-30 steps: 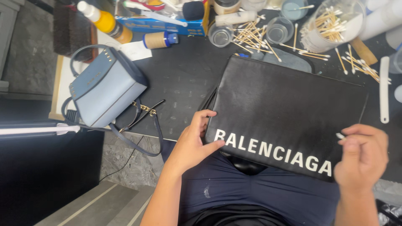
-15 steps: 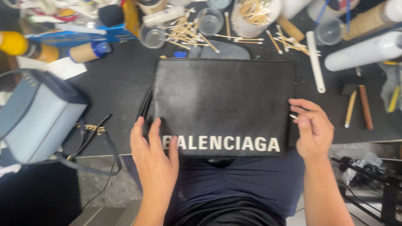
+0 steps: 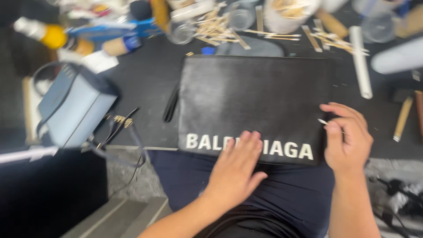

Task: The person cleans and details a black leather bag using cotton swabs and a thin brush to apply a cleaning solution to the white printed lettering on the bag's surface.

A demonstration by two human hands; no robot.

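A flat black leather pouch (image 3: 255, 99) with white lettering along its near edge lies on the dark work table (image 3: 145, 83), its near edge over my lap. My left hand (image 3: 238, 165) rests flat on the pouch's near edge, fingers spread over the lettering. My right hand (image 3: 346, 136) sits at the pouch's right edge, fingers curled around a small thin white stick pinched at thumb and forefinger. A short black strap (image 3: 171, 105) hangs off the pouch's left side.
A light blue handbag (image 3: 72, 110) with a dark strap stands at the table's left edge. Along the back lie bottles, glass jars (image 3: 240, 15), scattered wooden sticks (image 3: 220, 28) and a white tube (image 3: 360, 61). Wooden-handled tools (image 3: 403, 117) lie at the right.
The pouch now lies square in front of me. My left hand slid from the pouch's left corner to the middle of its near edge. My right hand stayed at the right edge.
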